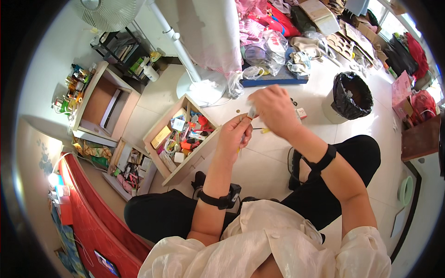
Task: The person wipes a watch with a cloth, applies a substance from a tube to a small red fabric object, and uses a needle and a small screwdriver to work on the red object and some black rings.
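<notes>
My left hand is raised over the floor in front of me, its fingers closed round a small slim object with a greyish tip and a bit of orange. Most of that object lies hidden in the grip, so its kind does not show. A thin yellowish end pokes out below the fingers. Close by on the right, my right hand hovers at the object's tip, smeared by motion; whether it touches is unclear. On the tiles beneath lie a yellow-handled tool and a small red-and-white box.
A pulled-out wooden drawer full of small oddments sits left of my hands, near a wooden cabinet. A fan's round base stands beyond. At right is a bin lined with a black bag. A red bed edge runs along the left.
</notes>
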`<control>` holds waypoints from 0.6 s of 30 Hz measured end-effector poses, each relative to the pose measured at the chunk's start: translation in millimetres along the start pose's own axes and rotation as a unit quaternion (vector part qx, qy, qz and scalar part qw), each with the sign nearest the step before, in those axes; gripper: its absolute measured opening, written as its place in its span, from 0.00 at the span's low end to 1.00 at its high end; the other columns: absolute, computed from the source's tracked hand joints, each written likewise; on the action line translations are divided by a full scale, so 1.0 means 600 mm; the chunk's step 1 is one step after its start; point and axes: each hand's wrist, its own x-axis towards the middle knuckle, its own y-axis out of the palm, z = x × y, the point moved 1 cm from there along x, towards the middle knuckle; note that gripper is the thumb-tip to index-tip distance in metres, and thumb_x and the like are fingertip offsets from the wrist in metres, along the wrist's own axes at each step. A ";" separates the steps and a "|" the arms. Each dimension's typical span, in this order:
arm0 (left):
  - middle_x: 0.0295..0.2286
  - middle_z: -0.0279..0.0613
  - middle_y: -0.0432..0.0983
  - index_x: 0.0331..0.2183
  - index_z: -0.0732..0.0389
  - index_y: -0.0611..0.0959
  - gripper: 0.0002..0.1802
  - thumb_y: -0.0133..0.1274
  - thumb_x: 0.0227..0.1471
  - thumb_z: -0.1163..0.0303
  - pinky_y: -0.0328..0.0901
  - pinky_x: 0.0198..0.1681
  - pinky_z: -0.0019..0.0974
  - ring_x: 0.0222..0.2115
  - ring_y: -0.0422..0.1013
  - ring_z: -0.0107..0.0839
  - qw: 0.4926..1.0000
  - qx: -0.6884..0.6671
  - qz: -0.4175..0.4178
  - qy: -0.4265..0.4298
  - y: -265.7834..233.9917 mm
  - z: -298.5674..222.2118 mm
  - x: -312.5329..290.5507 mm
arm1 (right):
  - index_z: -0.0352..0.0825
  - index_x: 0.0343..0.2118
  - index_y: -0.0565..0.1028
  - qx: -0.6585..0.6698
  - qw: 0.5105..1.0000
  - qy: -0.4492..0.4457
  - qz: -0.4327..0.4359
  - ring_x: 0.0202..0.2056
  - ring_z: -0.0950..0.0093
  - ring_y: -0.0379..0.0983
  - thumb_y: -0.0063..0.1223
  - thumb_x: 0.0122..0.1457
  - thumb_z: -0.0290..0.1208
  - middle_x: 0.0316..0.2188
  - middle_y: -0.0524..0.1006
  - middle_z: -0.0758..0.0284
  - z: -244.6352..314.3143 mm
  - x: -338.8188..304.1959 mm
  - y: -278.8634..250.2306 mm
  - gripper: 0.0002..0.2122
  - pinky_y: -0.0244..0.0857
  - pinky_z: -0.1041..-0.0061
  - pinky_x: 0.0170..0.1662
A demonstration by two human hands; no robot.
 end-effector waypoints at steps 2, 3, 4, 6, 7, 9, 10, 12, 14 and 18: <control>0.17 0.29 0.65 0.30 0.63 0.76 0.08 0.46 0.51 0.69 0.48 0.12 0.19 0.12 0.57 0.15 1.000 0.007 0.010 0.010 0.010 -0.006 -0.009 | 0.38 0.30 0.73 0.011 0.991 0.131 -0.003 0.32 0.67 0.65 0.48 0.45 0.25 0.31 0.73 0.67 -0.037 -0.004 -0.008 0.07 0.57 0.69 0.38; 0.17 0.29 0.65 0.30 0.63 0.76 0.08 0.46 0.51 0.69 0.48 0.12 0.19 0.12 0.57 0.15 1.000 0.007 0.009 0.011 0.013 -0.004 -0.008 | 0.37 0.29 0.73 0.057 0.976 0.206 -0.048 0.31 0.66 0.65 0.47 0.46 0.23 0.29 0.74 0.65 -0.040 0.001 -0.020 0.07 0.58 0.68 0.37; 0.17 0.30 0.66 0.30 0.63 0.77 0.07 0.48 0.50 0.71 0.48 0.13 0.19 0.13 0.57 0.15 0.993 0.088 -0.029 0.073 0.017 -0.003 -0.007 | 0.36 0.28 0.72 0.100 0.966 0.208 -0.119 0.32 0.65 0.66 0.47 0.46 0.22 0.27 0.74 0.65 -0.038 0.007 -0.029 0.05 0.58 0.68 0.37; 0.17 0.30 0.67 0.30 0.64 0.78 0.06 0.50 0.49 0.72 0.48 0.13 0.18 0.13 0.58 0.14 0.974 0.167 -0.071 0.136 0.018 -0.005 -0.007 | 0.36 0.28 0.73 0.103 0.981 0.127 -0.106 0.31 0.66 0.65 0.47 0.45 0.21 0.28 0.74 0.66 -0.012 0.019 -0.046 0.06 0.59 0.70 0.37; 0.16 0.30 0.68 0.29 0.63 0.78 0.05 0.51 0.48 0.73 0.48 0.13 0.18 0.13 0.59 0.14 0.976 0.161 -0.075 0.129 0.015 -0.001 -0.006 | 0.35 0.27 0.73 0.105 0.989 0.049 -0.093 0.31 0.66 0.65 0.48 0.45 0.20 0.28 0.74 0.67 0.007 0.019 -0.047 0.06 0.59 0.71 0.37; 0.15 0.31 0.68 0.27 0.63 0.78 0.04 0.52 0.46 0.74 0.48 0.13 0.18 0.12 0.59 0.14 0.978 0.156 -0.075 0.120 0.011 0.003 -0.005 | 0.36 0.27 0.73 0.100 0.993 -0.053 -0.031 0.35 0.68 0.66 0.50 0.46 0.23 0.32 0.74 0.69 0.056 0.012 -0.039 0.03 0.59 0.67 0.40; 0.15 0.31 0.68 0.27 0.63 0.78 0.04 0.52 0.46 0.74 0.47 0.13 0.18 0.12 0.59 0.14 0.985 0.133 -0.069 0.090 0.007 0.003 -0.006 | 0.36 0.28 0.72 0.100 0.994 -0.027 -0.025 0.36 0.67 0.66 0.50 0.47 0.24 0.30 0.73 0.68 0.062 0.010 -0.031 0.04 0.59 0.67 0.39; 0.14 0.31 0.67 0.27 0.63 0.78 0.04 0.53 0.45 0.75 0.47 0.13 0.18 0.11 0.58 0.14 0.990 0.110 -0.062 0.060 0.003 0.002 -0.006 | 0.36 0.29 0.71 0.098 0.995 0.000 -0.020 0.36 0.67 0.66 0.50 0.48 0.25 0.29 0.73 0.68 0.059 0.007 -0.027 0.04 0.60 0.68 0.39; 0.14 0.31 0.67 0.27 0.64 0.78 0.04 0.54 0.44 0.75 0.46 0.13 0.18 0.11 0.59 0.14 0.996 0.071 -0.034 0.050 0.004 0.000 -0.007 | 0.35 0.31 0.70 0.129 0.988 0.066 0.057 0.33 0.65 0.67 0.49 0.50 0.26 0.27 0.71 0.65 0.048 0.010 -0.029 0.05 0.61 0.68 0.35; 0.12 0.32 0.67 0.28 0.64 0.78 0.05 0.54 0.44 0.75 0.45 0.12 0.19 0.09 0.54 0.13 0.991 0.098 -0.060 0.062 0.019 0.000 -0.010 | 0.33 0.31 0.69 0.176 0.970 0.150 0.070 0.28 0.62 0.68 0.47 0.53 0.27 0.26 0.70 0.63 0.043 0.003 -0.020 0.05 0.61 0.67 0.30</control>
